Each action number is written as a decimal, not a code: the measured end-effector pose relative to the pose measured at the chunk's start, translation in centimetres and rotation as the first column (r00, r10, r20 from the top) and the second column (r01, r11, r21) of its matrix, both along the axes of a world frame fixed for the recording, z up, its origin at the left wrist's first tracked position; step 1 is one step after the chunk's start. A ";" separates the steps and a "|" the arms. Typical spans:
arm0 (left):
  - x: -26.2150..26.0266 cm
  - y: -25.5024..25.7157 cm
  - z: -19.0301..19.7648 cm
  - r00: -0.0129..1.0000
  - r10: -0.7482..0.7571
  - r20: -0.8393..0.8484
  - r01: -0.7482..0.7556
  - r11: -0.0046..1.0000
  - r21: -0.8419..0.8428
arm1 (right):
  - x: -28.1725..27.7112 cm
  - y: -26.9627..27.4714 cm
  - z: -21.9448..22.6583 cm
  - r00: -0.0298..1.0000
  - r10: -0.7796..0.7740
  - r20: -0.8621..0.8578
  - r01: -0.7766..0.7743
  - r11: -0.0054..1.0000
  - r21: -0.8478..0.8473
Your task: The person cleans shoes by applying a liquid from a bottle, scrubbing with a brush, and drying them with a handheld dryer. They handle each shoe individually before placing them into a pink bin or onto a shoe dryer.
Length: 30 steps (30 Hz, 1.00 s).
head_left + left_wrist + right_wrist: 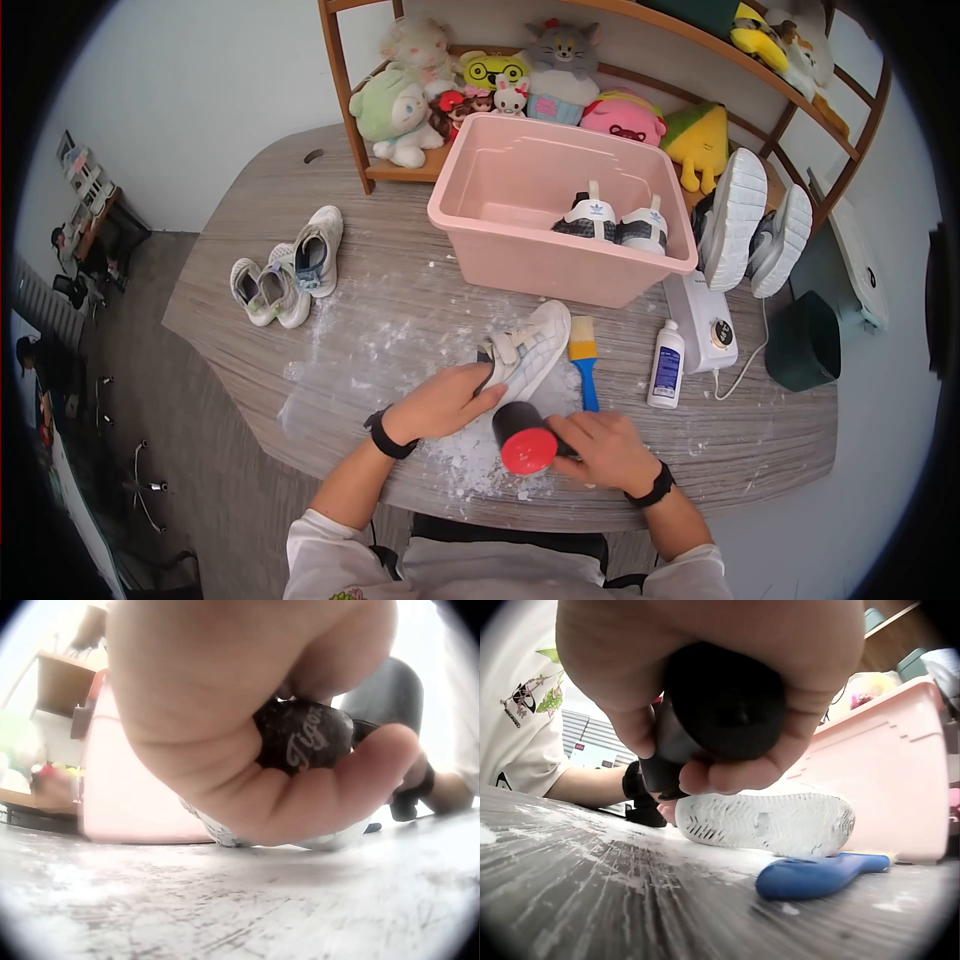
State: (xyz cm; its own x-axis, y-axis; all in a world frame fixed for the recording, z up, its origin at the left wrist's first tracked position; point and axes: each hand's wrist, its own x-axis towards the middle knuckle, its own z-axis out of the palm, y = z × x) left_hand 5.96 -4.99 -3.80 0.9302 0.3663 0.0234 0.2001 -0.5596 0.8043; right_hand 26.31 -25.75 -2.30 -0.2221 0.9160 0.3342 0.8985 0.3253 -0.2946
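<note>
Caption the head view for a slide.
Left hand grips a pale shoe while the right hand holds a black-and-red tool beside it.

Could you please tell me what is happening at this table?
A person's left hand grips a white shoe; the right hand holds a black tool with a red end close by. White flecks dot the table, a brush lies beside the shoe, and two more shoes sit in the pink bin.

Heel of the pale shoe (530, 345) is covered by the left hand (440, 402), the black handle (568, 452) is largely concealed by the right hand (612, 454), print on the white bottle (666, 372) beyond that hand is illegibly small, and the pink bin (565, 270), beyond both hands, obscures the lower parts of the paired shoes (597, 216).
</note>
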 end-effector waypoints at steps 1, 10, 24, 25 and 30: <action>0.0 0.0 0.2 1.000 -0.005 0.019 0.005 1.000 -0.004 | 0.3 0.1 0.0 1.000 0.009 0.001 -0.009 1.000 -0.002; 0.4 -0.3 -0.2 0.989 0.085 0.122 -0.105 0.981 0.165 | 2.3 0.4 -1.5 0.953 -0.273 -0.134 0.287 0.953 0.101; 0.2 0.0 -0.2 0.961 0.116 0.250 -0.169 0.965 0.199 | 3.3 0.5 -1.7 0.912 -0.360 -0.197 0.391 0.908 0.152; 0.2 0.1 -0.1 0.965 0.107 0.239 -0.160 0.964 0.212 | 3.5 0.6 -1.7 0.889 -0.377 -0.260 0.425 0.891 0.162; 0.2 -0.1 -0.1 0.973 0.082 0.215 -0.136 0.959 0.250 | 3.3 0.5 -1.1 0.829 -0.398 -0.393 0.461 0.884 0.076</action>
